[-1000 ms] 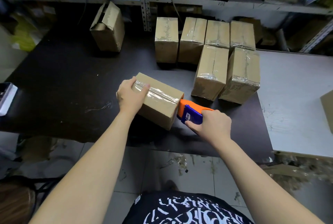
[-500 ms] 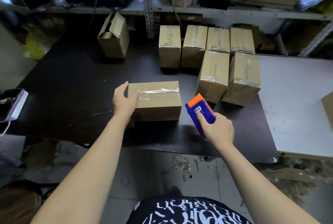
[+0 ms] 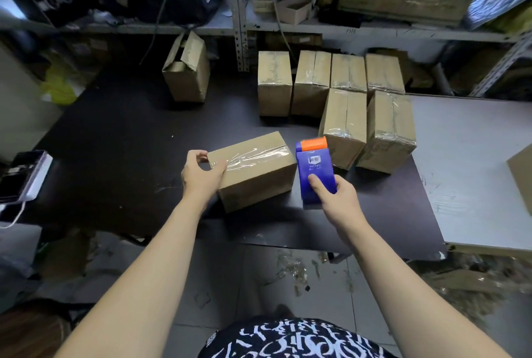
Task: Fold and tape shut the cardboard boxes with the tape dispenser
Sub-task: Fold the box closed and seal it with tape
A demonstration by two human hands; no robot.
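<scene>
Near the front edge of the dark worktop [image 3: 115,141], the cardboard box [image 3: 259,182] lies flat with its long axis running left to right, the right end angled a little away from the person. A strip of clear tape [image 3: 259,156] follows that axis along the top face. The left hand [image 3: 201,176] has its grip clamped on the box's left end, thumb and fingers pinching the top corner. The right hand [image 3: 339,205] is wrapped round the tape dispenser [image 3: 315,170], held just beside the box's right end with its orange head [image 3: 312,143] pointing away. The box thus lies directly left of the dispenser, across a narrow gap. Any further strip would likely start from this right end, where the right hand is the nearer one.
</scene>
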